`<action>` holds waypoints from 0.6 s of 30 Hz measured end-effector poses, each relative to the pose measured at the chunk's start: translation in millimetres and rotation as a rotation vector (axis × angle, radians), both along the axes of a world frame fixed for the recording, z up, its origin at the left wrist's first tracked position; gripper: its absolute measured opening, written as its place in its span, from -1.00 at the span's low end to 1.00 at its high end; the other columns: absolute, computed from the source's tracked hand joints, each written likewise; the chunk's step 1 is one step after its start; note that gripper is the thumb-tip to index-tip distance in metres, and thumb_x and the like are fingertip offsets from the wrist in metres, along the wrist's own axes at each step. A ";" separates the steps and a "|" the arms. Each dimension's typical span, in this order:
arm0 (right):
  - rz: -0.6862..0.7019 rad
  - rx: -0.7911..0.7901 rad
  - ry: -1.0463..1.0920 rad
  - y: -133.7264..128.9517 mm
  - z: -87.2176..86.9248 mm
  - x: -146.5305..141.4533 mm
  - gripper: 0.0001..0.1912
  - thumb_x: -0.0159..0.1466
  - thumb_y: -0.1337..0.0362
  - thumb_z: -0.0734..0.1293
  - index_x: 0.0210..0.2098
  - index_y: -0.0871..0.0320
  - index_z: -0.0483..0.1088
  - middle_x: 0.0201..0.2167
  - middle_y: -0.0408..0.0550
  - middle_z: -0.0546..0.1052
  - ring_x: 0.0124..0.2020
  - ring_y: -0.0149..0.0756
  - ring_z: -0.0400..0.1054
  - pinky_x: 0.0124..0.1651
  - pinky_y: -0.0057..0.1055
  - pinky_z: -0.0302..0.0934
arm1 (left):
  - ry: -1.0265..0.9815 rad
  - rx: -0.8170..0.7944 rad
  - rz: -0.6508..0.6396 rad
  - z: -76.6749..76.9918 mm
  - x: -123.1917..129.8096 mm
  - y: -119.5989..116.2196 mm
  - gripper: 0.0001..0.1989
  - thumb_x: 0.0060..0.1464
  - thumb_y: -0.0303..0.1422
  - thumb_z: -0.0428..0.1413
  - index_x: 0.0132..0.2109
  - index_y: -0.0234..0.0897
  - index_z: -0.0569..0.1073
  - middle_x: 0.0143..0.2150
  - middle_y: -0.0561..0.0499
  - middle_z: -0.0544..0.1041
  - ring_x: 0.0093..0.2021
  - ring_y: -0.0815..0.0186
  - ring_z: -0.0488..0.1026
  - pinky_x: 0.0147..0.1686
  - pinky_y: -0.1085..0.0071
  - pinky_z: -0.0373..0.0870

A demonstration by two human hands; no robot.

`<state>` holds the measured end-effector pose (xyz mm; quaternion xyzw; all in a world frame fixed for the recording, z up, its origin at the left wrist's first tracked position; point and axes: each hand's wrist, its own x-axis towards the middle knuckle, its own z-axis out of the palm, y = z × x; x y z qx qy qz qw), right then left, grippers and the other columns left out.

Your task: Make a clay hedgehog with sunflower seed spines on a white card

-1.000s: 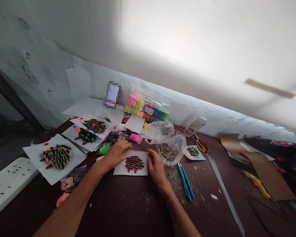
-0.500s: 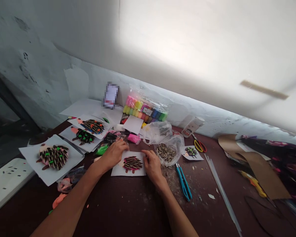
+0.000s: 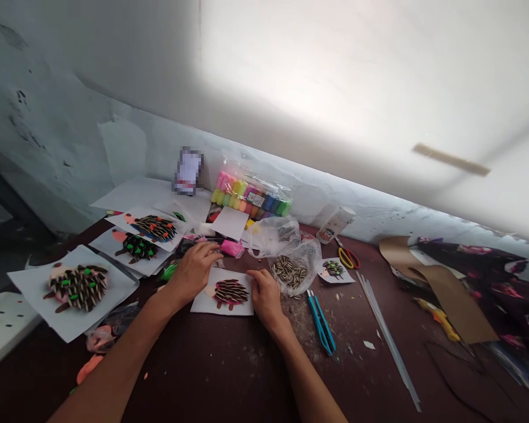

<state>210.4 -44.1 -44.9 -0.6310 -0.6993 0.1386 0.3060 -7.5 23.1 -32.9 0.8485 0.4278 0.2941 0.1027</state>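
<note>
A white card [image 3: 203,305] lies flat on the dark table, bearing a hedgehog picture [image 3: 231,292] with a pink body, brown feet and striped sunflower seeds as spines. My right hand [image 3: 267,296] rests at the card's right edge, fingers bent and holding it. Just beyond the card's upper left corner is my left hand [image 3: 196,271], its fingers loosely apart and reaching right, with nothing visible in them. Behind the right hand, a clear plastic bag [image 3: 311,252] lies open around a heap of sunflower seeds [image 3: 290,272].
Finished hedgehog cards [image 3: 77,288] are stacked at left beside a power strip [image 3: 4,323]. Coloured clay packs [image 3: 251,197] stand at the back. On the right lie a blue utility knife [image 3: 321,326], scissors [image 3: 348,257], a small hedgehog card [image 3: 335,270], glue sticks [image 3: 390,341] and a glue gun [image 3: 438,320].
My left hand has drawn back a little from the card's upper left corner, its fingers looser. The right hand stays at the card's edge. The whole view has shifted slightly.
</note>
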 end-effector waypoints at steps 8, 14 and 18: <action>0.003 0.014 0.066 1.0 0.3 3.3 -0.59 0.22 0.47 0.16 -0.03 0.15 0.49 -0.27 0.02 0.51 -0.23 -0.24 0.41 -0.14 -0.36 0.29 | 0.117 -0.070 0.111 1.2 -7.5 1.6 -0.62 0.04 -0.61 -0.06 -0.18 -0.21 0.58 -0.05 -0.12 0.51 -0.04 0.10 0.38 0.00 0.17 0.37; 0.012 -0.005 0.084 1.3 2.1 2.5 -0.61 0.22 0.48 0.15 -0.10 0.15 0.52 -0.26 0.01 0.51 -0.25 -0.26 0.41 -0.15 -0.37 0.29 | 0.076 -0.104 0.183 -5.6 -8.5 4.6 -0.68 0.04 -0.56 -0.01 -0.14 -0.25 0.56 -0.08 -0.13 0.48 -0.04 0.08 0.37 -0.01 0.17 0.38; 0.026 0.006 0.136 1.8 3.0 1.9 -0.61 0.20 0.50 0.16 -0.12 0.12 0.51 -0.26 -0.03 0.53 -0.22 -0.28 0.42 -0.11 -0.38 0.29 | 0.072 -0.073 0.215 -7.3 -8.0 5.8 -0.70 0.07 -0.54 0.00 -0.13 -0.22 0.55 -0.14 -0.11 0.47 -0.07 0.10 0.38 -0.02 0.18 0.38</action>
